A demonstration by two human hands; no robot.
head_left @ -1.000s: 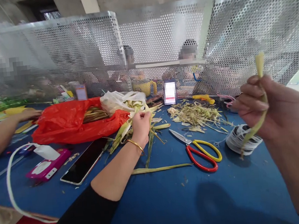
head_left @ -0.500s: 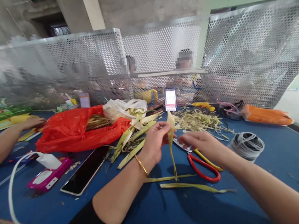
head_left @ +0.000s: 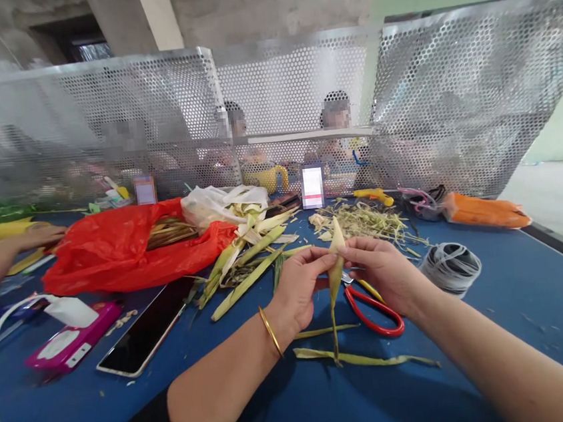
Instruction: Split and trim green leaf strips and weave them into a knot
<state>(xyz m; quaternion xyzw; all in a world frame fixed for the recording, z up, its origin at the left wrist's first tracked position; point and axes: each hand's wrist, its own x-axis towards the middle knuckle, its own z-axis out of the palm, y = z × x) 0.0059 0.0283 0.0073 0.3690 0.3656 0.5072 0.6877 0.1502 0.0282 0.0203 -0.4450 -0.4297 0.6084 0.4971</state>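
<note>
A long yellow-green leaf strip (head_left: 335, 279) hangs upright over the blue table (head_left: 499, 322), pinched near its top by both hands. My left hand (head_left: 298, 288), with a gold bangle on the wrist, grips it from the left. My right hand (head_left: 381, 269) grips it from the right. The strip's lower end touches the table by two loose strips (head_left: 362, 358). Red and yellow scissors (head_left: 371, 302) lie just under my right hand. A heap of leaves (head_left: 246, 255) spills from a red bag (head_left: 129, 247) to the left.
A coil of white string (head_left: 451, 265) lies at right, leaf trimmings (head_left: 368, 221) behind. A phone (head_left: 145, 327) and a pink case (head_left: 71, 340) lie at left. Another person's arm (head_left: 0, 261) reaches in far left. Perforated metal screens (head_left: 299, 95) fence the table.
My right hand dropped its strip on the table, then closed in on the leaf that my left hand lifted from the heap; both hands now pinch it.
</note>
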